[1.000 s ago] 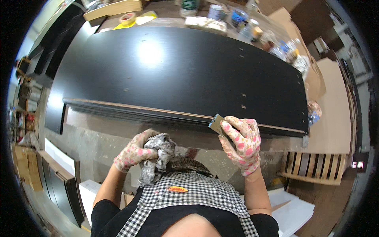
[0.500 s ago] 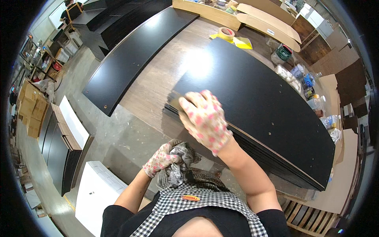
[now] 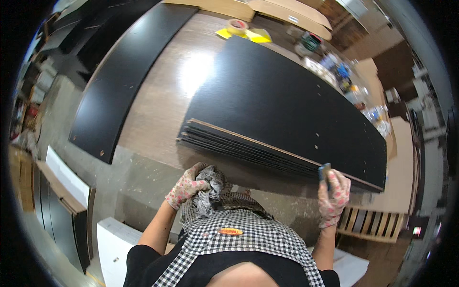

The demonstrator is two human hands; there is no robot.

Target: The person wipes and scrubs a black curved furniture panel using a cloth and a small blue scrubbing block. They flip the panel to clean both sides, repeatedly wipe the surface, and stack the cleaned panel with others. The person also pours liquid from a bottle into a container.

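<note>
My left hand point(image 3: 187, 185), in a flower-patterned glove, is closed round a crumpled, grey-stained rag point(image 3: 208, 189) in front of my checked apron. A matching glove covers my right hand point(image 3: 334, 195), which grips a small blue-grey and tan block point(image 3: 324, 171). That block touches or lies very close to the front edge of the stacked black panels, towards their right end. The curved top panel point(image 3: 267, 100) has a smooth black face with several small holes, and a bare brown strip shows along its front edge. More black panels point(image 3: 239, 152) lie beneath it.
Another long black panel point(image 3: 122, 76) lies to the left on the brown worktable point(image 3: 153, 107). Tape point(image 3: 236, 27) sits on yellow sheets at the back. Bottles and a green tin point(image 3: 311, 42) line the far right side. A slatted wooden pallet point(image 3: 370, 224) is low at right.
My right hand has travelled from the stack's left corner along the front edge to its right part, block in hand. The left hand keeps the rag. The whole view has shifted.
</note>
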